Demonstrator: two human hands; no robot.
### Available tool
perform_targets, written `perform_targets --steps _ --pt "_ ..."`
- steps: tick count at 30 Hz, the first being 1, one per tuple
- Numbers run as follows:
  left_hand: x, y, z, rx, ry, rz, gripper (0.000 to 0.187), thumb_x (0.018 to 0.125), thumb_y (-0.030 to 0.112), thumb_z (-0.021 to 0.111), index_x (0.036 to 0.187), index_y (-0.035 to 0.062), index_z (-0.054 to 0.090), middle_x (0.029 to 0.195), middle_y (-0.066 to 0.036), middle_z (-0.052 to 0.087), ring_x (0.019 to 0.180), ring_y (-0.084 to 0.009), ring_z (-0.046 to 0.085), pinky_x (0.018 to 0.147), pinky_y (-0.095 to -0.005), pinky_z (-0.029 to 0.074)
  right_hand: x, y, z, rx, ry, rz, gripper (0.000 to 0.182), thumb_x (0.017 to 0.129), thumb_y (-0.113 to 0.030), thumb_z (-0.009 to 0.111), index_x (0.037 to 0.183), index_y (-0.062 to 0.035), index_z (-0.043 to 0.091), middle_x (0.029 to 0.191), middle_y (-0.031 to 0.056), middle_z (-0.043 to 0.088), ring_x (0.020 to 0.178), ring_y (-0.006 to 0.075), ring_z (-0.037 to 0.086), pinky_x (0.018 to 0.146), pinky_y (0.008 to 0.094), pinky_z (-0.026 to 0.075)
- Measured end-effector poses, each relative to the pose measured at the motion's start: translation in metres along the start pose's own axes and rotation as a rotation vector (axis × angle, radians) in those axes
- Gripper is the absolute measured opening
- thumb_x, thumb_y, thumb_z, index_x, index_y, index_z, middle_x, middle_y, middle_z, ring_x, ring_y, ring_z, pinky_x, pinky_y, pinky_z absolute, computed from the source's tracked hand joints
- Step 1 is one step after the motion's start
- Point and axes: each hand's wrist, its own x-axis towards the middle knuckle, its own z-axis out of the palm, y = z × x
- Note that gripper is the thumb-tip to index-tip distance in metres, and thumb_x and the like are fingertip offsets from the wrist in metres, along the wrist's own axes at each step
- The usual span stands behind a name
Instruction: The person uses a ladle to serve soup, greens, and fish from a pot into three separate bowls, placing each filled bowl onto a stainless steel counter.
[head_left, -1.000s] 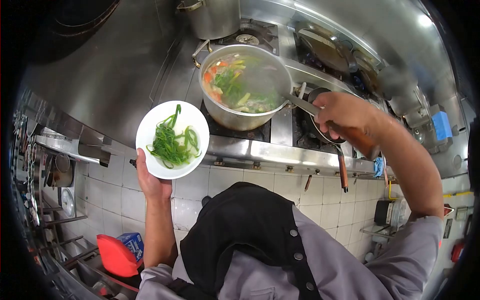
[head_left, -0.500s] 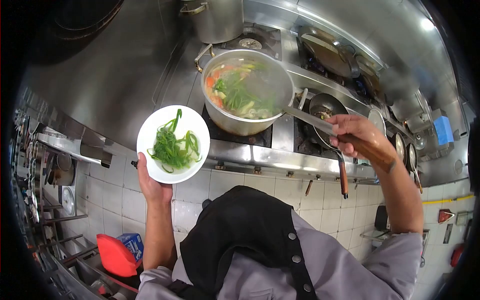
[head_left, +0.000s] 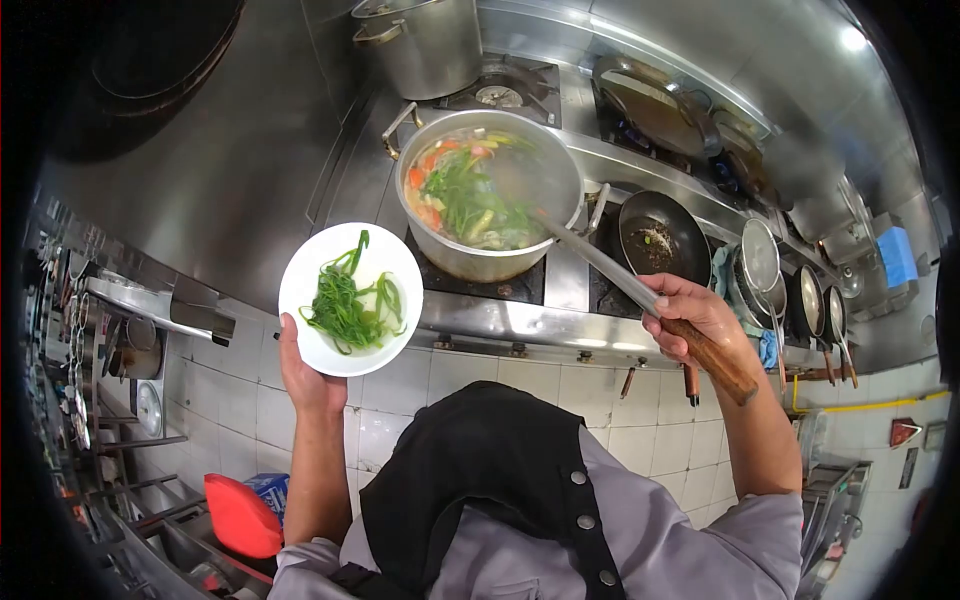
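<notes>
My left hand (head_left: 312, 375) grips the lower left rim of a white bowl (head_left: 302, 342), its thumb over the edge. Cooked green leaves (head_left: 345, 305) lie in the bowl. In my right hand (head_left: 695, 318) is a long-handled metal utensil with a wooden grip (head_left: 710, 365); its far end goes into a large metal pot (head_left: 480, 262) and is hidden in the steam and broth. Greens, orange pieces and other vegetables (head_left: 465, 195) float in the pot, which stands on the stove just beyond the bowl.
Behind stands a taller metal pot (head_left: 435, 55). A dark frying pan (head_left: 690, 240) with some bits in it sits right of the large pot. Further right are strainers (head_left: 760, 255) and more pans (head_left: 808, 300). Burner knobs line the stove's front edge (head_left: 560, 335). A red object (head_left: 243, 515) is at lower left.
My right hand has moved down and left, and the utensil slants more steeply from the pot. The dark frying pan is now less covered. The bowl remains in my left hand, slightly lower in view.
</notes>
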Motion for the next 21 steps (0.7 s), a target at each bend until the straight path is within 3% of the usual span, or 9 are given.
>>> perform_targets --steps 5,10,12,15,21 --pt "-0.001 -0.001 0.004 -0.017 -0.009 -0.002 0.052 0.105 0.04 0.039 0.138 0.0014 0.044 0.135 -0.012 0.054 0.122 -0.0247 0.055 0.102 -0.0388 0.045 -0.003 0.0 0.002 0.013 0.004 -0.009 0.042 0.089 -0.004 0.059 0.129 0.0009 0.052 0.079 0.0148 0.061 0.044 0.0144 0.054 0.037 0.0229 0.043" --pt "-0.001 -0.006 0.001 -0.025 0.008 -0.031 0.052 0.104 0.04 0.039 0.138 0.0013 0.045 0.135 -0.012 0.055 0.122 -0.0244 0.055 0.103 -0.0384 0.045 0.005 -0.002 0.029 -0.417 0.028 -0.005 0.041 0.09 -0.008 0.059 0.129 0.0 0.049 0.079 0.0086 0.061 0.047 0.0123 0.053 0.043 0.0218 0.039" --pt "-0.001 -0.008 -0.002 -0.01 0.007 -0.027 0.052 0.104 0.041 0.039 0.138 0.002 0.045 0.135 -0.012 0.055 0.123 -0.0246 0.054 0.104 -0.0391 0.044 0.014 -0.002 0.024 -0.383 0.013 0.019 0.041 0.091 -0.01 0.06 0.129 0.0002 0.048 0.079 0.0081 0.061 0.047 0.0118 0.053 0.041 0.0222 0.038" --pt "-0.003 -0.007 0.001 -0.001 -0.007 -0.023 0.052 0.104 0.041 0.04 0.139 0.0024 0.044 0.136 -0.012 0.054 0.123 -0.0248 0.054 0.104 -0.0397 0.044 0.02 0.002 0.011 0.027 -0.121 0.028 0.038 0.092 -0.012 0.059 0.127 0.0007 0.049 0.08 0.0084 0.06 0.046 0.0111 0.052 0.038 0.0223 0.036" --pt "-0.003 -0.004 0.0 0.008 0.026 -0.001 0.052 0.104 0.041 0.039 0.138 0.0011 0.044 0.135 -0.013 0.055 0.121 -0.0247 0.056 0.103 -0.0388 0.045 -0.008 0.012 0.021 -0.042 -0.015 -0.03 0.039 0.091 -0.01 0.059 0.128 0.0007 0.05 0.078 0.0108 0.059 0.043 0.0122 0.05 0.037 0.0233 0.036"
